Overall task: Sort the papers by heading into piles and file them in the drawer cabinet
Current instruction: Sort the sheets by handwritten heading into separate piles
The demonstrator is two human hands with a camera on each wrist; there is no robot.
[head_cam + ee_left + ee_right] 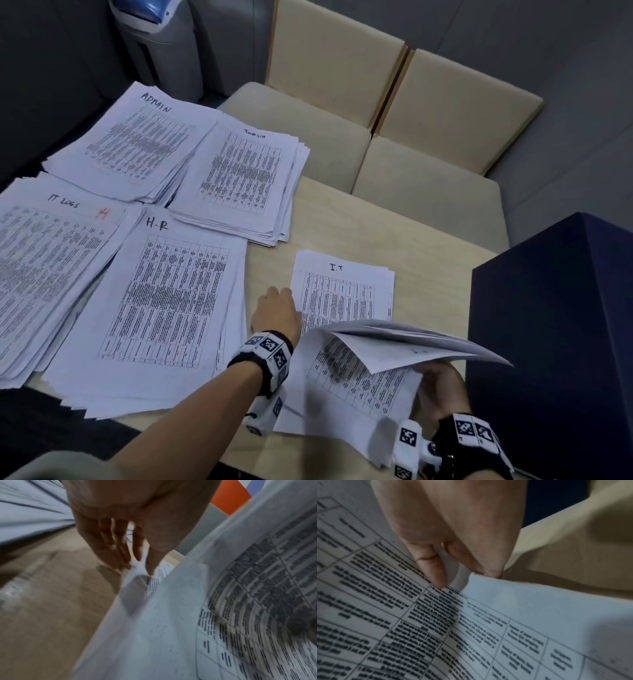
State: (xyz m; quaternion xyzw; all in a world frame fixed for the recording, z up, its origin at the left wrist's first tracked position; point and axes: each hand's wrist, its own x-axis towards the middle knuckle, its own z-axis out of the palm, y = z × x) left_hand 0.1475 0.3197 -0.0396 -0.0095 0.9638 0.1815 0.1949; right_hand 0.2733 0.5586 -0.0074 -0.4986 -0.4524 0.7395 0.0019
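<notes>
Several paper piles lie on the wooden table (pixel 394 233), headed ADMIN (pixel 133 140), Task list (pixel 239 178), IT 2065 (pixel 44 267), H.R (pixel 164 301) and I.T (pixel 346 294). My left hand (pixel 277 311) is at the I.T pile's left edge. In the left wrist view its thumb and fingers (pixel 139 568) pinch a paper corner there. My right hand (pixel 442 380) pinches a few lifted sheets (pixel 404 342) between thumb and finger (pixel 465 580). They are raised off the near pile of printed tables (pixel 349 387).
A tall dark blue cabinet-like box (pixel 555 342) stands close at the right, beside my right hand. Two beige upholstered chairs (pixel 428 192) sit behind the table. A grey machine with a blue top (pixel 161 44) stands at the back left. Bare tabletop shows between the I.T and Task list piles.
</notes>
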